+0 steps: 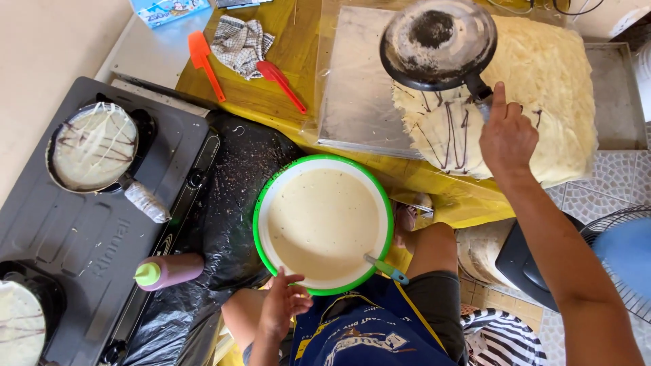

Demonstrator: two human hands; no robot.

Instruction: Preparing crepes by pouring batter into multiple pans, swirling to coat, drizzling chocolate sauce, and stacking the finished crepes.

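I see a pale wall (47,61) at upper left and a patterned tiled floor (597,190) at right. A yellow-covered surface (271,102) sits between them, daylit, with a fan (624,261) at the right edge.

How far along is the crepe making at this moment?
Done: a stack of crepes already lies on the tray. In hand: the right hand holds a pan upturned over the stack; the left hand touches the batter bowl. Left: the bowl is still full, and another crepe sits on the stove.

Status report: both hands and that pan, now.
Right hand grips upturned pan by its handle, over crepe pile. Left hand at batter bowl rim. Nothing between.
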